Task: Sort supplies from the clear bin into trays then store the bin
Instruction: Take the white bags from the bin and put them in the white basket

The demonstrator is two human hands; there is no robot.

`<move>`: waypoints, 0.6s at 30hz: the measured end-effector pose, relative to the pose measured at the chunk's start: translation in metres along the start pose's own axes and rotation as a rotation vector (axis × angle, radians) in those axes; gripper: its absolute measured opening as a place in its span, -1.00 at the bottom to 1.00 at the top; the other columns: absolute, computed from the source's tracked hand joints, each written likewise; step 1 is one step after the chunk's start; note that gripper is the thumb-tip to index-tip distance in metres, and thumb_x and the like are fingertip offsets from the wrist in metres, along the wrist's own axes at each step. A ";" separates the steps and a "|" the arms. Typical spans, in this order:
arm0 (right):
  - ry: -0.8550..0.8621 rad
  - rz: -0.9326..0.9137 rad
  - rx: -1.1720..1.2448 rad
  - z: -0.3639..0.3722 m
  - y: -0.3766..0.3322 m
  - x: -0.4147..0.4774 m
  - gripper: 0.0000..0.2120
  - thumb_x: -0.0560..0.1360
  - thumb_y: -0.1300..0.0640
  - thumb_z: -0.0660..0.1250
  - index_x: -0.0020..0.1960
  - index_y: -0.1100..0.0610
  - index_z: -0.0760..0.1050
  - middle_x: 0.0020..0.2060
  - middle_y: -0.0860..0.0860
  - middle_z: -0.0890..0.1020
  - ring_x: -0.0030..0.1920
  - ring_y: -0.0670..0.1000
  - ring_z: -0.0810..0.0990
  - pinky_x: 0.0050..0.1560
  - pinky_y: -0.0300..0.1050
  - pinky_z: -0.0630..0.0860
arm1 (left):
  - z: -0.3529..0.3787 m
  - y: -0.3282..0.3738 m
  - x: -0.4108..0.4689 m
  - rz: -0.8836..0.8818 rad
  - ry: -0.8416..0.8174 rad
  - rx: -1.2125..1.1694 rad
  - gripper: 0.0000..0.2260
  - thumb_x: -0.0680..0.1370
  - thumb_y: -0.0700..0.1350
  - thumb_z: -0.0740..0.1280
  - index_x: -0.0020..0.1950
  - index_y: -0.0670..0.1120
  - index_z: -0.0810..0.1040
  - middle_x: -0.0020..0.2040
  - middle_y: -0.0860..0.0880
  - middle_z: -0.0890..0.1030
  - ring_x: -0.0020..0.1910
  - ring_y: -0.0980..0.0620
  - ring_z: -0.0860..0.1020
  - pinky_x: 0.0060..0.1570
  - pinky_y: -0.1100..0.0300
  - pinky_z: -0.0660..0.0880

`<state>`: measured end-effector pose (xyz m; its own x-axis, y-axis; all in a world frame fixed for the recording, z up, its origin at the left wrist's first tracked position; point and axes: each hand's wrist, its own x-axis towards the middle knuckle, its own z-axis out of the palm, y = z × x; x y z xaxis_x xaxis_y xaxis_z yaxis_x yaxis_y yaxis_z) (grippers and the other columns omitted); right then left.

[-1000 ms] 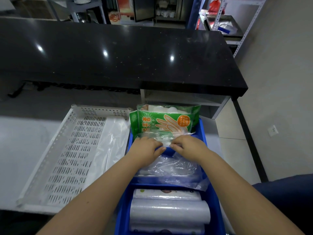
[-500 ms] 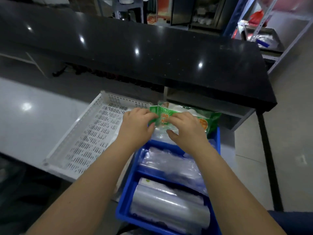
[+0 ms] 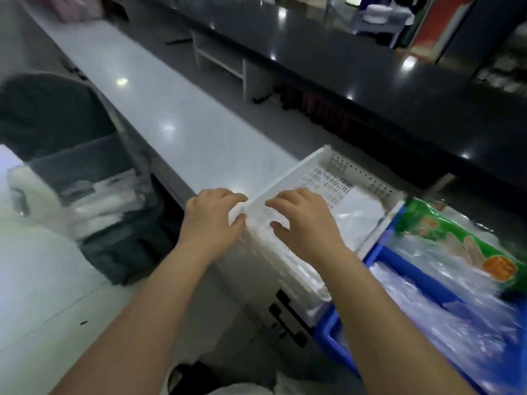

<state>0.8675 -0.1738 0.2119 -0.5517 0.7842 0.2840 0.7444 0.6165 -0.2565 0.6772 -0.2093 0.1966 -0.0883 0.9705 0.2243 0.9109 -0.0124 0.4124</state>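
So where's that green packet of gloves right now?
The green glove packet lies at the right of the head view, at the far end of the blue bin, atop clear plastic bags beside the white perforated tray.

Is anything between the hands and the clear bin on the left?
Nothing visible. Both the left hand and right hand hover at the white tray, and only bare white counter lies toward the clear bin.
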 end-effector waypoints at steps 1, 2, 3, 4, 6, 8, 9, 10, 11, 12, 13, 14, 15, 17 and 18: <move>-0.006 -0.027 0.005 0.010 -0.022 0.014 -0.70 0.39 0.14 0.45 0.12 0.07 0.60 0.04 0.02 0.65 0.07 0.17 0.53 0.03 0.09 0.42 | -0.013 -0.024 -0.005 -0.028 0.019 -0.001 -0.71 0.48 0.01 0.34 0.20 0.08 0.57 0.17 0.05 0.59 0.20 -0.05 0.46 0.22 -0.10 0.36; -0.015 -0.055 0.005 0.021 -0.046 0.028 -0.71 0.39 0.14 0.44 0.11 0.07 0.60 0.03 0.01 0.65 0.06 0.16 0.53 0.02 0.08 0.42 | -0.027 -0.049 -0.011 -0.051 0.038 0.001 -0.71 0.48 0.02 0.34 0.20 0.08 0.57 0.16 0.05 0.59 0.19 -0.05 0.47 0.20 -0.11 0.38; -0.026 -0.085 0.007 0.033 -0.069 0.043 -0.73 0.39 0.14 0.44 0.09 0.07 0.60 0.01 0.00 0.64 0.05 0.15 0.53 0.00 0.07 0.42 | -0.041 -0.074 -0.016 -0.073 0.057 0.006 -0.71 0.48 0.02 0.34 0.20 0.08 0.57 0.15 0.05 0.59 0.17 -0.05 0.48 0.18 -0.11 0.40; -0.039 -0.116 0.013 0.045 -0.092 0.058 -0.74 0.39 0.14 0.43 0.07 0.07 0.60 -0.01 0.01 0.64 0.03 0.16 0.54 -0.02 0.08 0.43 | -0.054 -0.101 -0.021 -0.100 0.076 0.014 -0.71 0.48 0.02 0.35 0.19 0.08 0.57 0.14 0.04 0.59 0.16 -0.06 0.48 0.15 -0.09 0.42; -0.064 -0.174 0.024 0.074 -0.139 0.087 -0.72 0.38 0.13 0.43 0.09 0.08 0.59 -0.01 0.02 0.64 0.03 0.17 0.53 -0.02 0.08 0.44 | -0.080 -0.157 -0.033 -0.169 0.112 0.042 -0.70 0.46 0.04 0.37 0.18 0.09 0.57 0.13 0.04 0.60 0.13 -0.07 0.49 0.10 -0.04 0.42; -0.092 -0.235 0.043 0.103 -0.181 0.111 -0.66 0.39 0.13 0.43 0.16 0.07 0.57 0.07 0.02 0.63 0.10 0.15 0.52 0.05 0.07 0.43 | -0.100 -0.209 -0.047 -0.251 0.139 0.063 -0.69 0.44 0.04 0.38 0.17 0.10 0.58 0.11 0.03 0.60 0.11 -0.08 0.48 0.07 -0.01 0.42; -0.107 -0.263 0.058 0.118 -0.200 0.122 -0.65 0.40 0.12 0.43 0.19 0.07 0.56 0.10 0.02 0.62 0.13 0.15 0.51 0.08 0.07 0.43 | -0.108 -0.233 -0.054 -0.292 0.147 0.067 -0.69 0.43 0.04 0.38 0.17 0.10 0.58 0.10 0.03 0.60 0.11 -0.09 0.48 0.07 0.00 0.42; -0.127 -0.289 0.067 0.132 -0.219 0.132 -0.64 0.42 0.11 0.42 0.21 0.06 0.55 0.13 0.01 0.60 0.16 0.13 0.49 0.11 0.07 0.42 | -0.115 -0.255 -0.061 -0.330 0.150 0.068 -0.68 0.42 0.04 0.38 0.17 0.11 0.59 0.10 0.02 0.60 0.11 -0.09 0.48 0.08 0.00 0.42; -0.151 -0.314 0.068 0.144 -0.236 0.140 -0.63 0.44 0.09 0.41 0.24 0.05 0.53 0.16 0.00 0.59 0.19 0.12 0.47 0.15 0.08 0.42 | -0.120 -0.274 -0.068 -0.363 0.149 0.066 -0.68 0.42 0.04 0.38 0.18 0.11 0.59 0.11 0.03 0.60 0.12 -0.09 0.48 0.08 0.01 0.42; -0.178 -0.335 0.068 0.155 -0.252 0.148 -0.62 0.45 0.08 0.40 0.26 0.04 0.52 0.17 -0.01 0.58 0.21 0.11 0.46 0.17 0.08 0.40 | -0.124 -0.291 -0.075 -0.392 0.142 0.063 -0.67 0.42 0.04 0.38 0.18 0.11 0.58 0.12 0.03 0.60 0.12 -0.09 0.48 0.09 0.01 0.41; -0.201 -0.352 0.074 0.164 -0.266 0.155 -0.62 0.45 0.08 0.40 0.26 0.04 0.51 0.18 -0.02 0.57 0.21 0.11 0.46 0.17 0.08 0.40 | -0.127 -0.307 -0.080 -0.417 0.129 0.059 -0.66 0.42 0.04 0.38 0.19 0.11 0.58 0.13 0.03 0.59 0.13 -0.08 0.47 0.10 0.01 0.41; -0.220 -0.362 0.081 0.173 -0.278 0.161 -0.62 0.44 0.08 0.40 0.26 0.04 0.52 0.18 -0.02 0.57 0.21 0.11 0.46 0.16 0.07 0.39 | -0.129 -0.321 -0.084 -0.440 0.114 0.053 -0.65 0.42 0.05 0.38 0.21 0.11 0.57 0.14 0.04 0.58 0.14 -0.07 0.46 0.11 0.01 0.40; -0.235 -0.369 0.088 0.180 -0.289 0.168 -0.62 0.44 0.09 0.41 0.25 0.04 0.52 0.17 -0.02 0.57 0.21 0.11 0.46 0.15 0.07 0.40 | -0.131 -0.333 -0.087 -0.462 0.098 0.045 -0.64 0.43 0.06 0.38 0.23 0.11 0.55 0.15 0.04 0.57 0.15 -0.07 0.45 0.12 0.01 0.39; -0.262 -0.378 0.097 0.194 -0.304 0.184 -0.62 0.43 0.09 0.42 0.24 0.04 0.53 0.17 -0.03 0.57 0.22 0.10 0.46 0.15 0.06 0.40 | -0.134 -0.358 -0.089 -0.504 0.075 0.037 -0.62 0.43 0.07 0.36 0.25 0.11 0.53 0.17 0.03 0.54 0.18 -0.06 0.42 0.13 0.03 0.38; -0.278 -0.384 0.096 0.201 -0.310 0.194 -0.61 0.43 0.08 0.42 0.25 0.04 0.52 0.18 -0.03 0.56 0.23 0.09 0.44 0.16 0.05 0.40 | -0.134 -0.371 -0.087 -0.522 0.069 0.036 -0.61 0.43 0.08 0.36 0.26 0.12 0.52 0.19 0.03 0.54 0.18 -0.06 0.41 0.13 0.03 0.37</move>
<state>0.4545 -0.1990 0.1611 -0.8693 0.4793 0.1207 0.4361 0.8587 -0.2691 0.2931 -0.3216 0.1430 -0.5594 0.8271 0.0552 0.7517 0.4781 0.4543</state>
